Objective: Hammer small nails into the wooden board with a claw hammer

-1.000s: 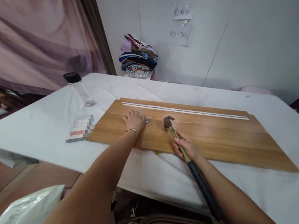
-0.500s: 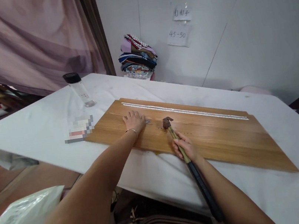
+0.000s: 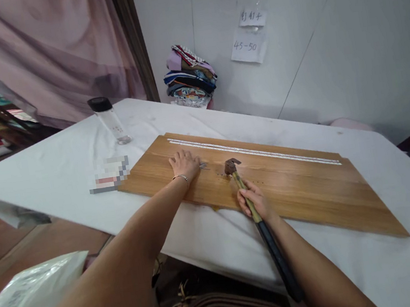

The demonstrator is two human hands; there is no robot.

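Note:
My left hand point(image 3: 185, 165) lies on the left half of a brown wooden board point(image 3: 320, 203), fingers spread. Several thin metal nails point(image 3: 203, 165) are in a small pile at its right side, partly hidden by the hand. My right hand point(image 3: 254, 201) is wrapped round the upper handle of a claw hammer point(image 3: 270, 244), which has a rusty head and a black lower grip. The hammer head is over the middle of the board, close to a few small dark marks; whether it touches the wood I cannot tell.
Two white measuring strips point(image 3: 254, 151) run along the board's far edge. On the white-covered table point(image 3: 55, 160) stand a black-lidded clear bottle point(image 3: 111, 121) and a blurred-out box point(image 3: 110, 175). Folded clothes point(image 3: 190, 79) are stacked by the wall, below paper signs point(image 3: 248, 47).
The view has shifted slightly. My right hand and the hammer stay in nearly the same place over the board. My left hand has not visibly moved beside the nails.

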